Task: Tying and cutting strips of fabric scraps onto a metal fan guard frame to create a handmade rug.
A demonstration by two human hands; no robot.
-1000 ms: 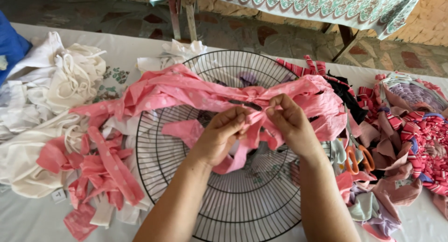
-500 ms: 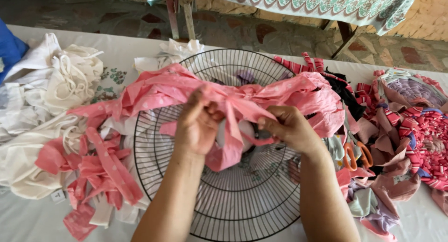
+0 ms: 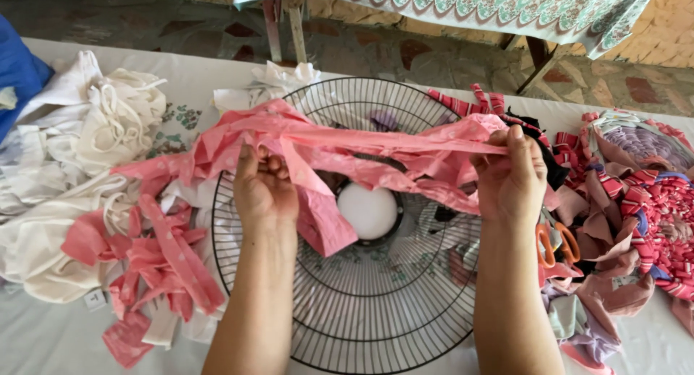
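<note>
Above fan grille [image 3: 361,303], left hand [image 3: 264,191] and right hand [image 3: 512,180] now spread wide, fingers gripping pink strip [image 3: 376,145]; white tablecloth [image 3: 43,339], stone floor [image 3: 181,39].

- Between our left hand [image 3: 264,191] and right hand [image 3: 510,178] the pink fabric strip [image 3: 376,149] spans taut, barring passage over the fan guard [image 3: 361,324] hub [image 3: 368,210].
- Below the strip, the guard's lower wires lie bare between our forearms.
- Left: pink scraps [image 3: 155,263] and white cloth pile [image 3: 79,165] crowd the table.
- Right: orange-handled scissors [image 3: 555,243] and striped scraps [image 3: 636,201] block the edge.
</note>
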